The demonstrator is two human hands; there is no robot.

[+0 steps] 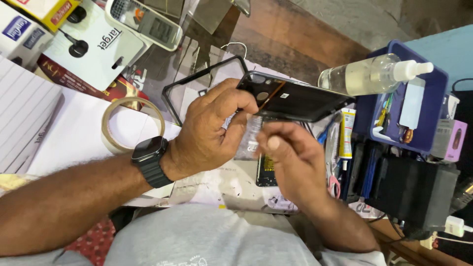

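Observation:
My left hand (212, 130), with a black watch on the wrist, grips a black phone (295, 101) by its near end, back side up, above the cluttered table. My right hand (290, 157) is just under the phone, pinching a small clear plastic strip (248, 140) between thumb and fingers. A black phone case frame (172, 93) lies on the table behind my left hand.
A roll of tape (111, 120) lies at left on white paper. A clear spray bottle (364, 74) rests on a purple tray (433, 103) of small tools at right. A glue tube (347, 133), a black box (419, 192) and a calculator (148, 22) lie around.

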